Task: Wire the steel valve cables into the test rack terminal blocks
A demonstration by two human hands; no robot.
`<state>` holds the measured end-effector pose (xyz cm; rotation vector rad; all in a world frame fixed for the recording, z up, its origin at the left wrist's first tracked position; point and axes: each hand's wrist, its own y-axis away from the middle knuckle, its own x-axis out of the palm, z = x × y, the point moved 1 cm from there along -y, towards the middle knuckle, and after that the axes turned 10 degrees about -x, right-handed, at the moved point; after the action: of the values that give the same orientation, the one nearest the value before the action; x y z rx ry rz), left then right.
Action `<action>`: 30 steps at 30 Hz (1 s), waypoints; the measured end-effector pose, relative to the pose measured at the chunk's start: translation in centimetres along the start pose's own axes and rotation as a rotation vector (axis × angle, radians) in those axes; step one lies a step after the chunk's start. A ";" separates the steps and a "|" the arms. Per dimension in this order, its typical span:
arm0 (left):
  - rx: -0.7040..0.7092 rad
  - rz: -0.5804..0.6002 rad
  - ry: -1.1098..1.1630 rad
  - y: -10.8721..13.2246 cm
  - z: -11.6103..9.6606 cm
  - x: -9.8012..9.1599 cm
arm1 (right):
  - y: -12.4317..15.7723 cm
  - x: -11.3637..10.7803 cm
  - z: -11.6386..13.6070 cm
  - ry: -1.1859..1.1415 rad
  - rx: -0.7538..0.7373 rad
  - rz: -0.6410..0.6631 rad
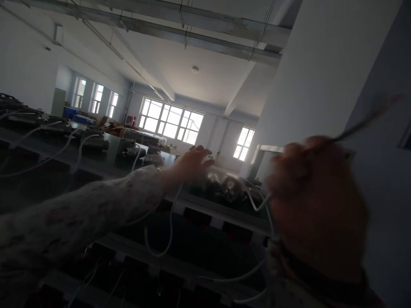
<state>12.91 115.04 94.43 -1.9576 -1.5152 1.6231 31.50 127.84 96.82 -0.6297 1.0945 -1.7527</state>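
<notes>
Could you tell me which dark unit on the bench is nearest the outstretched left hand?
The shiny rounded unit just past the left hand's fingertips, to their right. The other units sit well left of the hand, along the bench.

Nothing legible for us here
We spot faint marks on the ceiling beam; too small to read; everything else dim and blurred.

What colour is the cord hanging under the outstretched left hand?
White, or very pale; the head view shows the cord looping below the left hand.
</notes>
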 end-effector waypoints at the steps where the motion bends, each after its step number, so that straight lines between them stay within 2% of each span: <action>1: -0.069 -0.081 0.129 1.6 -0.5 -0.9 | 1.1 2.3 -0.6 -0.112 0.011 0.013; 3: -0.219 -0.197 0.386 5.9 -1.2 -2.0 | 4.1 5.5 -2.6 -0.139 0.143 0.183; 4: -0.289 -0.252 0.485 8.4 -1.3 -2.2 | 5.8 6.4 -3.7 -0.091 0.198 0.239; 7: -0.481 -0.281 0.749 15.6 -0.8 -1.3 | 9.7 6.7 -6.8 0.119 0.201 0.340; 10: -0.680 -0.205 0.833 19.6 -0.3 0.1 | 11.4 5.9 -8.2 0.283 0.089 0.402; 14: -0.698 -0.162 0.865 20.2 -1.8 -0.2 | 11.2 6.0 -6.6 0.328 -0.105 0.553; 18: -0.685 -0.325 0.994 20.6 -5.0 -1.7 | 10.1 6.9 -3.3 0.341 -0.357 0.681; 20: -0.678 -0.448 1.056 21.2 -6.4 -1.9 | 9.9 7.2 -2.3 0.326 -0.390 0.726; 22: -0.677 -0.556 1.088 21.7 -7.1 -1.9 | 9.9 7.5 -2.0 0.289 -0.340 0.763; 24: -0.697 -0.599 1.108 22.0 -7.2 -1.5 | 10.2 7.4 -2.2 0.246 -0.259 0.778; 27: -0.716 -0.466 1.174 21.5 -6.4 -0.7 | 10.8 6.6 -2.9 0.167 -0.131 0.759; 30: -0.682 -0.345 1.287 20.3 -5.3 0.4 | 11.6 5.7 -3.7 0.105 0.020 0.661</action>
<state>28.82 108.23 82.48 -2.0472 -1.6178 -0.4301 31.33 122.31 84.59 -0.1275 1.1845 -1.2254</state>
